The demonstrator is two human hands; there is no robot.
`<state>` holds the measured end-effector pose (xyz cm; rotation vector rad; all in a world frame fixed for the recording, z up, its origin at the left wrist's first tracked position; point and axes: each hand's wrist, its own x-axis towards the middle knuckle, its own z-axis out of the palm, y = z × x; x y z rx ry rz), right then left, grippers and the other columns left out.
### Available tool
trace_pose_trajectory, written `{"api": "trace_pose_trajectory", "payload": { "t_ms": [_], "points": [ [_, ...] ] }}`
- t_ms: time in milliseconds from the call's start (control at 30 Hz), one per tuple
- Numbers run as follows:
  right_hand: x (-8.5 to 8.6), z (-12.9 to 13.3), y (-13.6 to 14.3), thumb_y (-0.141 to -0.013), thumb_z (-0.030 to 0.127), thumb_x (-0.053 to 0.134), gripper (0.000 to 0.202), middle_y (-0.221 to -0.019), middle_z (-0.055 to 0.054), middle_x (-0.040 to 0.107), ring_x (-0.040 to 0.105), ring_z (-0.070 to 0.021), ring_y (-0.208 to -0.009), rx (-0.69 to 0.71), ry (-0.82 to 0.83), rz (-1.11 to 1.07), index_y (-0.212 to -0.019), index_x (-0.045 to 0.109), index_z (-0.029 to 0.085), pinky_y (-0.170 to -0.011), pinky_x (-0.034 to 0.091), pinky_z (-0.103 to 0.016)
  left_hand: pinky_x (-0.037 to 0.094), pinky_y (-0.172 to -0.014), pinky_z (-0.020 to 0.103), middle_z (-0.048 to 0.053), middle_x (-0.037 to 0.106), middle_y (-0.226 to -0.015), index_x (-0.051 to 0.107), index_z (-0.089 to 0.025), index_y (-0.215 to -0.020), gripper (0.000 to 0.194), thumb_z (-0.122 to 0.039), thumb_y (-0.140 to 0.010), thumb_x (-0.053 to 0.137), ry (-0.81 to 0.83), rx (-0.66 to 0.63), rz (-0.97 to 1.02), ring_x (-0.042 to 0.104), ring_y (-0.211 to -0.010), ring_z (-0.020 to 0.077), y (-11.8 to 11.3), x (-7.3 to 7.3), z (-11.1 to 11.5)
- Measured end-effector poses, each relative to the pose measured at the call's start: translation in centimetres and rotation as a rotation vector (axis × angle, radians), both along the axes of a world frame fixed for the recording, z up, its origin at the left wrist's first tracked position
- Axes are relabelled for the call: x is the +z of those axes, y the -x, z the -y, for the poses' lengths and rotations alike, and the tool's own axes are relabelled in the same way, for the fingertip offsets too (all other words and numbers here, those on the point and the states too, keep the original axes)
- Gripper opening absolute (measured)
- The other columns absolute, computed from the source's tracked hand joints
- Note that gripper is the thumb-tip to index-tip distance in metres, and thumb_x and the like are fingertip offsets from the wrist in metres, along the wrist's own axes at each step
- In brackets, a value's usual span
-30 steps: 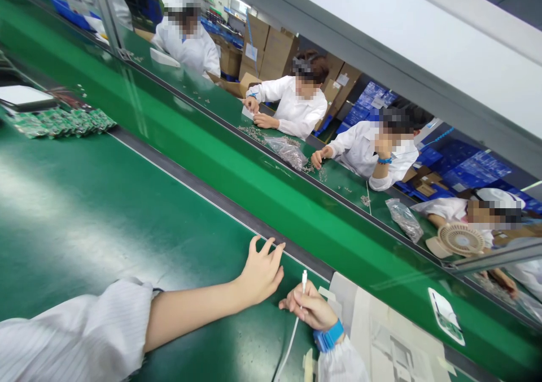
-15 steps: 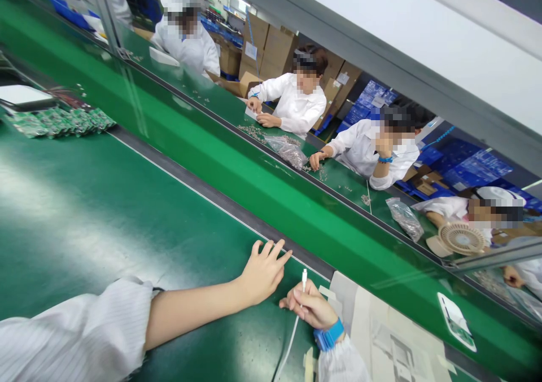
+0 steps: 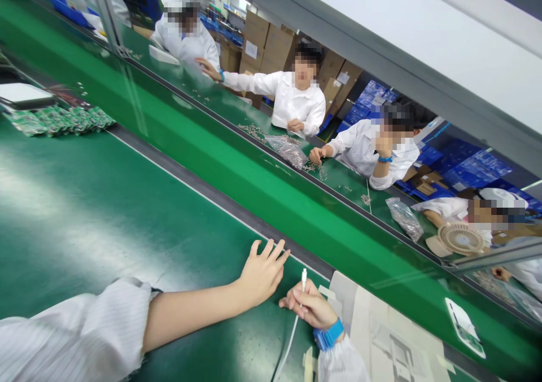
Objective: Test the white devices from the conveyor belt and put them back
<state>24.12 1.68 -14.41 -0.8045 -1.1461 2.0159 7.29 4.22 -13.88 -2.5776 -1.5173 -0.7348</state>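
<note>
Broadly, the green desk (image 3: 127, 218) fills the near side of your view, and beyond its dark edge rail (image 3: 220, 197) the brighter green belt (image 3: 241, 181) runs on a slant from upper left to lower right. Your left forearm (image 3: 192, 317) reaches in from the lower left, almost level, its striped sleeve (image 3: 76, 337) pushed up in folds. To your right lies a pale board (image 3: 359, 314) with taped corners, and at the far left sits a pile of green circuit boards (image 3: 63, 121). Your left hand (image 3: 260, 272) is unclenched, back upward, fingers spread and bent toward the rail; you cannot tell whether the tips touch it. Just beside it, your right hand (image 3: 311, 306) comes up from the bottom, turned toward the left, with thumb and fingers pinching the white cable (image 3: 291, 339), which trails down from your grip over the desk. A blue wristband (image 3: 329, 335) circles that wrist. Smallest of all, the cable's white plug (image 3: 304, 277) points up above your thumb, near your left fingers.
</note>
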Motion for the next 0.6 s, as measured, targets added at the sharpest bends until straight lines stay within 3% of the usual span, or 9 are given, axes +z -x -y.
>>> {"api": "trace_pose_trajectory", "payload": {
  "t_ms": [600],
  "points": [
    [-0.22, -0.01, -0.04, -0.076, 0.037, 0.063, 0.030, -0.032, 0.009, 0.036, 0.030, -0.0058, -0.035, -0.004, 0.011, -0.007, -0.061, 0.069, 0.012, -0.079, 0.044, -0.037, 0.025, -0.090, 0.050, 0.010, 0.050, -0.125, 0.055, -0.023, -0.116, 0.036, -0.028, -0.082, 0.046, -0.008, 0.009, 0.038, 0.041, -0.111, 0.0309, 0.10, 0.05, -0.07]
  ]
}}
